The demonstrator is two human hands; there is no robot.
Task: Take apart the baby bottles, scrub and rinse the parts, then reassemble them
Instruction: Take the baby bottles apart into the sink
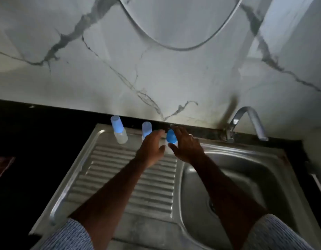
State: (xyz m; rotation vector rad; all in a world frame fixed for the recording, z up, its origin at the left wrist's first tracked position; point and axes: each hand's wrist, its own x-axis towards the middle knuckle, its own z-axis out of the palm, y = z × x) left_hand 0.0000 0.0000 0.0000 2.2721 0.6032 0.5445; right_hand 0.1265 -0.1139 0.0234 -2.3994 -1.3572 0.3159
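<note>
In the head view, three baby bottles stand along the back edge of the steel drainboard [120, 177]. The bottle with the dark blue cap [171, 137] is flanked by both hands: the left hand [150, 147] lies at its 9 o'clock, the right hand [185, 147] at its 3 o'clock, fingers spread and relaxed, nothing grasped yet. The bottle is judged light, rigid and slippery when wet; the body should be held while the cap is twisted. The basin [228, 186] lies at 5 o'clock.

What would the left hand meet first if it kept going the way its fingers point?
Probably the middle baby bottle, standing at the back of the drainboard: the left hand partly hides it, fingers aimed just right of its pale blue cap. Depth is unclear, so it may slip past to the backsplash wall.
</note>
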